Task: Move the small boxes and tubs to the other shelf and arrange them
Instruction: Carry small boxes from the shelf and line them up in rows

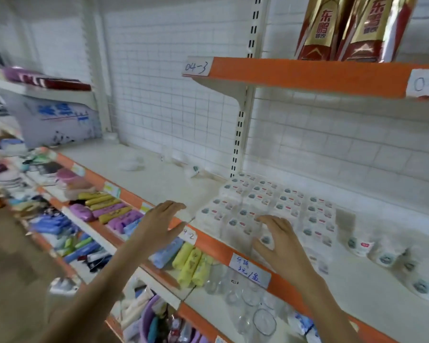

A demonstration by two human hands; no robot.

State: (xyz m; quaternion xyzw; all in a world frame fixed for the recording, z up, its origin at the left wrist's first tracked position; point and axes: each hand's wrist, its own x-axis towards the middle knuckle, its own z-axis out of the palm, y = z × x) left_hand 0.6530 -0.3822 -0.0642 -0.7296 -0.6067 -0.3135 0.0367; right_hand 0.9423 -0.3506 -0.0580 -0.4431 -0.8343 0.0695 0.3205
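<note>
Tub labels [265,206] blurred, unreadable

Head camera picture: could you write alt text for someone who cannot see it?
Two bare hands, left hand and right hand, reach with spread fingers over a block of small white boxes set in rows on a store shelf with an orange edge. A few small tubs lie loose to the right, and gold and red packs stand on the shelf above.

Boxes [265,206] left of tubs [382,253]
</note>
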